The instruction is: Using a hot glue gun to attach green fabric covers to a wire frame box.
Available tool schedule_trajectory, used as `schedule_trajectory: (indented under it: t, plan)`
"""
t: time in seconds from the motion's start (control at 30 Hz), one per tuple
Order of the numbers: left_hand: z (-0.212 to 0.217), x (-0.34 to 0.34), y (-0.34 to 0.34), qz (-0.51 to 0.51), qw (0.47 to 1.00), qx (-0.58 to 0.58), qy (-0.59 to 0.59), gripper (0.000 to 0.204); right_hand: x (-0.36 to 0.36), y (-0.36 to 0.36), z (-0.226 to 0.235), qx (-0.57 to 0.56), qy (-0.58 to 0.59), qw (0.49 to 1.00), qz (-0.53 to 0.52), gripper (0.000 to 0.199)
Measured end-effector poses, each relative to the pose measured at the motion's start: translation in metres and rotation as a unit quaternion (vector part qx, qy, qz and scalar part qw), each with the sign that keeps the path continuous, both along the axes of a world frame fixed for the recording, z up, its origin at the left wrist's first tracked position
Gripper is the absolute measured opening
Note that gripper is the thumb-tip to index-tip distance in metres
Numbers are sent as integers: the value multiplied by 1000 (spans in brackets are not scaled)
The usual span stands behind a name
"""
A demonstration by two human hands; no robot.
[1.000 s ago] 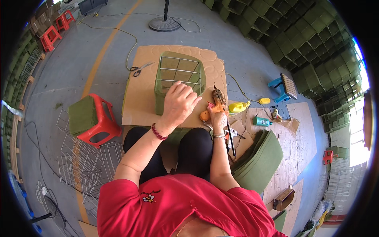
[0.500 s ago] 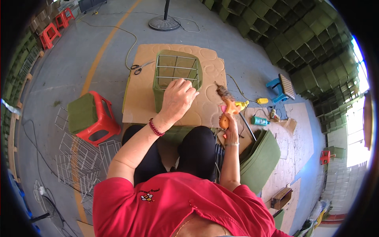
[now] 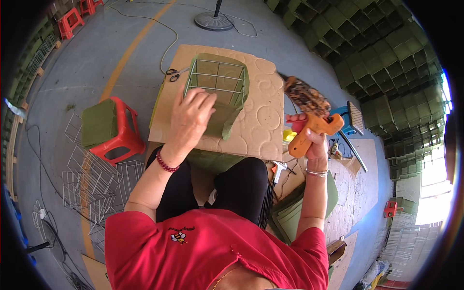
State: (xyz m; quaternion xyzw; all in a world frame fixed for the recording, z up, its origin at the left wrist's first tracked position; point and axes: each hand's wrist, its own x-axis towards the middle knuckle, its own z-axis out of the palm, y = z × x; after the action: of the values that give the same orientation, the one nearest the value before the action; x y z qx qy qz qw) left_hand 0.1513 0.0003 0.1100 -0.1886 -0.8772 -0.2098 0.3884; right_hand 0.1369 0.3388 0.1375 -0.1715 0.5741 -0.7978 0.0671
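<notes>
A wire basket frame (image 3: 220, 76) lies on the cardboard-covered work surface, wrapped round its sides by a stiff green sheet (image 3: 226, 118). The sheet's near right end stands loose toward me. My left hand (image 3: 194, 108) is at the frame's near left corner, its fingers curled over the sheet's edge there; the hand hides the exact grip. Raised to the right of the board, my right hand (image 3: 311, 140) grips the orange handle of a hot glue gun (image 3: 309, 99). Its barrel is crusted dark brown, and a grey stick juts from its back.
Black-handled scissors (image 3: 175, 75) lie on the board's far left. A red stool (image 3: 123, 135) carries green sheets, with loose wire frames (image 3: 92, 186) beside it. More green sheets (image 3: 290, 215) and a white glue gun (image 3: 278, 170) are by my right knee. Stacked green boxes (image 3: 382, 63) line the right.
My right hand has lifted the glue gun up and to the right. My left hand has moved left and nearer along the frame, and the sheet's near right end now shows loose.
</notes>
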Motion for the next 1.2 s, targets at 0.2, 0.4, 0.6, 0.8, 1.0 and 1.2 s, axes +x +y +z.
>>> schedule_trajectory:
  t: [0.2, 0.4, 0.6, 0.8, 1.0, 1.2]
  plan:
    - [-6, 8, -16, -25, 999, -17, 11, 17, 5, -35, 22, 47, -43, 993, 103, 41]
    - [-20, 34, -5, -89, 994, -10, 60, 22, 21, -43, 46, 140, -101, 967, 187, 38]
    - [-26, 42, -8, -101, 993, -16, 59, 25, 48, -47, 55, 274, -124, 941, 156, 24]
    - [-26, 45, -9, -104, 992, -20, 63, 24, 51, -49, 41, 271, -130, 942, 152, 23]
    - [-26, 47, -9, -106, 993, -2, 58, 25, 54, -52, 34, 279, -140, 941, 132, 23]
    - [-27, 44, -9, -107, 992, 5, 63, 25, 56, -51, 32, 263, -156, 944, 126, 24]
